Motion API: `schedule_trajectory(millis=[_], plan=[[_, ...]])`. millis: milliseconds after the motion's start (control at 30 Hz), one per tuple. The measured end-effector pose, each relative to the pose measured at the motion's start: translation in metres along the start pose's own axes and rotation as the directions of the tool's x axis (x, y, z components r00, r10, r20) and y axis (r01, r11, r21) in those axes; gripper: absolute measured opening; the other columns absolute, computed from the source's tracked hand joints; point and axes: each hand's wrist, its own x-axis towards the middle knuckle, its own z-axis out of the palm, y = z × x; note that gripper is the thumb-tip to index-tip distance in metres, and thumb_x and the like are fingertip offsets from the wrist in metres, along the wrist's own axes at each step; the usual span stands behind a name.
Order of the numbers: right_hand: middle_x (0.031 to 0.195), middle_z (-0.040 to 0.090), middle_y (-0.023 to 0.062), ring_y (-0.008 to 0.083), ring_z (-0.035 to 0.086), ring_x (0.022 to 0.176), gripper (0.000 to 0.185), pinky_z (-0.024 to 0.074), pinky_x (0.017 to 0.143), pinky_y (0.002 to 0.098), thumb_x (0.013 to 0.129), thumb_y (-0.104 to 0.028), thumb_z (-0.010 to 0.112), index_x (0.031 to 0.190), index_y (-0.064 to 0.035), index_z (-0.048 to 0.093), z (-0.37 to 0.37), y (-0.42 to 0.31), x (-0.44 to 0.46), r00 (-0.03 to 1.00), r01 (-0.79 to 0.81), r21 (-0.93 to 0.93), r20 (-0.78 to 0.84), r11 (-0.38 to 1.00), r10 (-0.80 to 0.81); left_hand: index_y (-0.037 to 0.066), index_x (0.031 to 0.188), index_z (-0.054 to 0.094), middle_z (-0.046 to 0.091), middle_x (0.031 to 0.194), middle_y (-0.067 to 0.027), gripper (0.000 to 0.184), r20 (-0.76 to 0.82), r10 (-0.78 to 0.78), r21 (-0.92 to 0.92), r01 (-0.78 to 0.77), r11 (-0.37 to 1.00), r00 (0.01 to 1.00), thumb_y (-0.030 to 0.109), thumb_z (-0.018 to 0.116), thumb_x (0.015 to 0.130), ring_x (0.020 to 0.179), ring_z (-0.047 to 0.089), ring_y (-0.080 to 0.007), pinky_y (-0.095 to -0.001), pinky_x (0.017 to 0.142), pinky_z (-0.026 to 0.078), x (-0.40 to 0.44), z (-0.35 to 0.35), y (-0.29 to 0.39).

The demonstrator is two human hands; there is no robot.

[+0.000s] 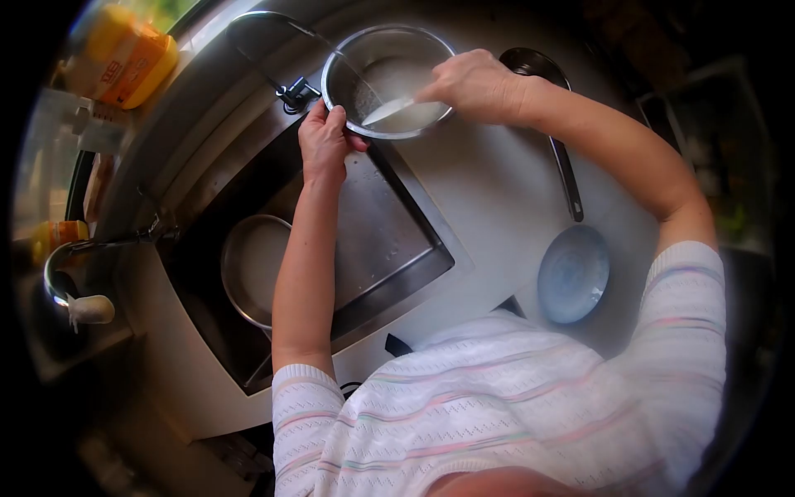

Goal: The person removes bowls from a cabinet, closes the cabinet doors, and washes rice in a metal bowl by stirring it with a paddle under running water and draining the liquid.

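Observation:
A round metal pot (338, 93) sits at the sink's far corner, with cloudy liquid and pale grains inside. A thin stream of water from a slim curved faucet (277, 15) falls into it. My left hand (323, 141) is closed on the pot's near-left rim, thumb on top. Over the pot's right side, my right hand (476, 87) grips a white spoon (387, 111), its bowl end dipped inside the pot. The fingertips around the spoon's handle are partly hidden.
In the sink (364, 215) lies a round pan (225, 269) holding whitish liquid. A dark ladle (566, 178) and a blue-grey plate (573, 273) are on the right counter. A larger faucet (56, 273) and a yellow container (124, 58) stand left.

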Motion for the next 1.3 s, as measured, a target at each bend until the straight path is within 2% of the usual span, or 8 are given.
schedule_trajectory(millis=[200,467,600,833,867,967,1100,1300], plan=[[0.094,0.064,0.0106,0.0264,0.060,0.089,0.030,0.0462,0.078,0.0365,0.074,-0.007,0.056,0.101,-0.0154,0.065,-0.010,0.000,-0.018,0.989,-0.141,0.352,0.081,0.926,0.120,-0.001,0.103,0.052,0.058,0.063,-0.0082,0.020,-0.003,0.000,-0.003,0.000,1.000,1.000,0.008,0.041,0.089,0.037,0.051,-0.0137,-0.0240,0.037,0.045,-0.002,0.002,0.001],[0.095,0.064,0.0103,0.0276,0.060,0.088,0.030,0.0462,0.080,0.0373,0.077,-0.012,0.053,0.105,-0.0153,0.063,0.006,0.024,0.010,0.931,-0.271,0.308,-0.159,0.912,0.330,0.000,0.107,0.052,0.059,0.070,-0.0064,0.022,-0.004,-0.028,0.031,0.028,0.999,1.000,0.008,0.042,0.089,0.040,0.052,-0.0120,-0.0231,0.039,0.046,-0.003,0.001,0.002],[0.093,0.064,0.0104,0.0278,0.060,0.087,0.033,0.0458,0.078,0.0389,0.077,-0.011,0.053,0.107,-0.0170,0.061,0.017,0.009,0.020,0.968,-0.239,0.170,-0.042,0.956,0.249,-0.001,0.108,0.052,0.059,0.070,-0.0066,0.024,0.005,-0.028,0.021,0.028,0.999,1.000,0.008,0.042,0.089,0.039,0.052,-0.0127,-0.0230,0.039,0.046,-0.002,0.000,0.003],[0.091,0.065,0.0144,0.0279,0.062,0.084,0.034,0.0478,0.075,0.0338,0.075,-0.009,0.050,0.107,-0.0053,0.060,0.013,0.007,-0.011,0.982,-0.180,0.526,0.043,0.831,0.186,-0.001,0.110,0.052,0.058,0.072,-0.0060,0.025,-0.018,-0.001,-0.007,0.001,1.000,1.000,0.008,0.043,0.088,0.040,0.052,-0.0129,-0.0230,0.038,0.045,-0.003,0.003,-0.003],[0.078,0.065,0.0120,0.0200,0.063,0.068,0.034,0.0487,0.060,0.0302,0.076,-0.011,0.051,0.108,-0.0012,0.060,0.036,0.016,-0.009,0.977,-0.079,0.549,-0.123,0.832,0.174,-0.001,0.109,0.052,0.058,0.072,-0.0058,0.024,-0.016,-0.003,-0.008,0.003,1.000,1.000,0.008,0.043,0.088,0.040,0.052,-0.0129,-0.0230,0.038,0.045,-0.002,0.003,-0.002],[0.064,0.058,0.0055,0.0099,0.053,0.051,0.033,0.0422,0.045,0.0246,0.078,-0.012,0.051,0.107,-0.0001,0.061,0.008,0.021,-0.006,0.866,-0.461,0.827,0.340,0.321,0.368,-0.001,0.108,0.053,0.057,0.071,-0.0054,0.023,-0.018,-0.008,0.002,0.008,1.000,1.000,0.008,0.044,0.088,0.040,0.052,-0.0130,-0.0230,0.037,0.044,-0.003,0.001,0.000],[0.058,0.050,-0.0007,0.0037,0.038,0.040,0.035,0.0320,0.037,0.0189,0.080,-0.015,0.055,0.112,0.0003,0.057,0.024,0.014,-0.007,0.824,-0.483,0.867,0.497,-0.123,0.271,-0.001,0.106,0.053,0.057,0.070,-0.0053,0.022,-0.019,0.000,0.003,0.000,1.000,1.000,0.008,0.044,0.088,0.040,0.051,-0.0130,-0.0230,0.037,0.044,-0.003,0.003,0.000],[0.060,0.051,-0.0017,0.0015,0.037,0.040,0.036,0.0331,0.036,0.0182,0.081,-0.015,0.055,0.114,0.0005,0.054,0.021,0.011,-0.006,0.808,-0.476,0.863,0.504,-0.167,0.304,-0.001,0.106,0.053,0.057,0.069,-0.0055,0.022,-0.030,-0.014,0.017,0.014,1.000,0.999,0.008,0.044,0.088,0.040,0.052,-0.0131,-0.0230,0.037,0.044,-0.005,0.005,0.005]])
